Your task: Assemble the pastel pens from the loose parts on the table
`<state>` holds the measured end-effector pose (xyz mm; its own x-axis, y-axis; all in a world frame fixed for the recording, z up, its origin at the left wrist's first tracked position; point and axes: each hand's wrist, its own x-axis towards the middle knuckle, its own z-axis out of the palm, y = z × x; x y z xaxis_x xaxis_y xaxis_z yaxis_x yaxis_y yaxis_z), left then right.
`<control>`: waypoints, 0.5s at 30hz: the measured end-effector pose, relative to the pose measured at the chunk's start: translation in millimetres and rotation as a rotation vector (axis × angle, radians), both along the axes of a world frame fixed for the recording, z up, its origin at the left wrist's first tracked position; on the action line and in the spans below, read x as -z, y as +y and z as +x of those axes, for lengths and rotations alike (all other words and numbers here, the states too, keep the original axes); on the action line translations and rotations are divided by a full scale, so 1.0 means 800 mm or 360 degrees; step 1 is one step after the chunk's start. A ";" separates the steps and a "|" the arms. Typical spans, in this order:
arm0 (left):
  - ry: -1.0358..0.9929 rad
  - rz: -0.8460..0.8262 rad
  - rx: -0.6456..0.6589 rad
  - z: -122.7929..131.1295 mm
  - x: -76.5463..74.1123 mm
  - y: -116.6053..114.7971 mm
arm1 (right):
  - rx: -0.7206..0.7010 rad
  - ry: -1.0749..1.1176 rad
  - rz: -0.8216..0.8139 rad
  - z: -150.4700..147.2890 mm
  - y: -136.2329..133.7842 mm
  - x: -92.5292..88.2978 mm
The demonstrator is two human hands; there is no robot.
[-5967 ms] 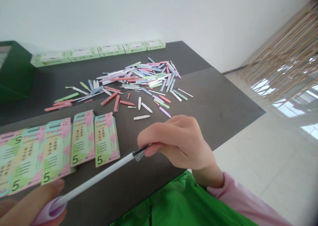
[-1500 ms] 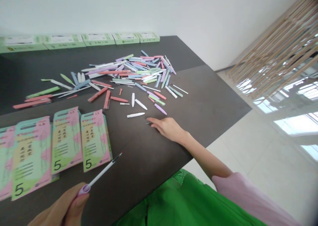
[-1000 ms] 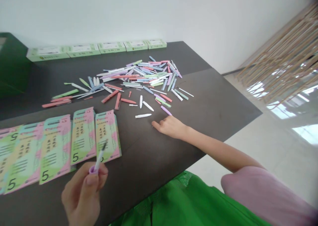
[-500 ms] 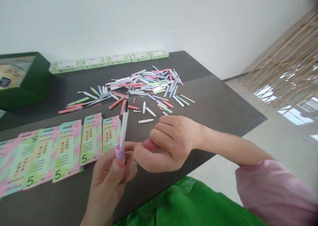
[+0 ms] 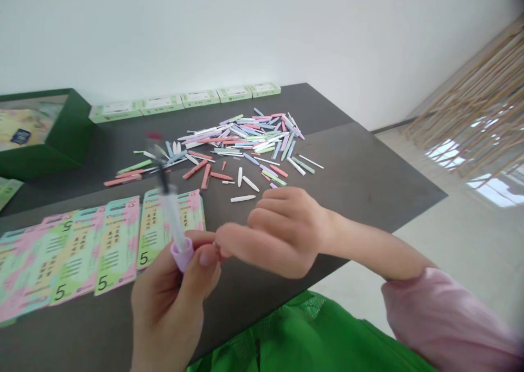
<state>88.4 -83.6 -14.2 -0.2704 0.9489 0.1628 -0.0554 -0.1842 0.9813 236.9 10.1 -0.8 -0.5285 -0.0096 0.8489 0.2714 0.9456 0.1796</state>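
We start wide: the dark grey table [image 5: 360, 175] fills the view. Its near edge runs on a slant from the lower left up to a corner at the right. Beyond that corner the pale tiled floor [image 5: 470, 241] lies open, with a curtain of wooden slats [image 5: 470, 105] hanging above it. A white wall [image 5: 286, 34] closes off the far side.

At the table's left stands a dark green box [image 5: 61, 143], and a row of pale green flat boxes [image 5: 196, 97] lines the far edge. Mid-table there's a scatter of pastel pen parts [image 5: 249, 140], and nearer, on the left, a row of pastel packets marked 5 [image 5: 118, 241]. The right half of the table is bare, and that is the open room for moving.

Now the hands, up over the near edge. The left hand [image 5: 172, 306] is wrapped around a thin white pen tube with a lilac collar [image 5: 174, 222], which tilts upright and is blurred. The right hand [image 5: 282, 233] comes in on a pink sleeve [image 5: 450, 317], fingers curled narrow. Its fingertips [image 5: 221, 241] touch the left thumb just beside the lilac collar. Whether that pinch holds anything, we cannot tell. One small white pen piece [image 5: 243, 198] lies on the table just beyond the right hand.
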 end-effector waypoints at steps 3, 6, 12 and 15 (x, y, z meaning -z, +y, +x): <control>-0.0192 0.0208 0.0009 0.000 0.003 0.007 | -0.0101 0.0436 -0.0705 -0.005 -0.006 0.005; -0.0092 0.0233 -0.0079 -0.002 0.009 0.010 | -0.0337 0.0371 -0.1498 -0.013 -0.018 0.011; 0.0042 0.0231 -0.0127 -0.007 0.020 0.002 | -0.0455 0.0244 -0.1956 -0.028 -0.038 0.015; 0.0240 0.0174 -0.0273 -0.012 0.026 -0.001 | -0.0463 0.0238 -0.2024 -0.034 -0.037 0.015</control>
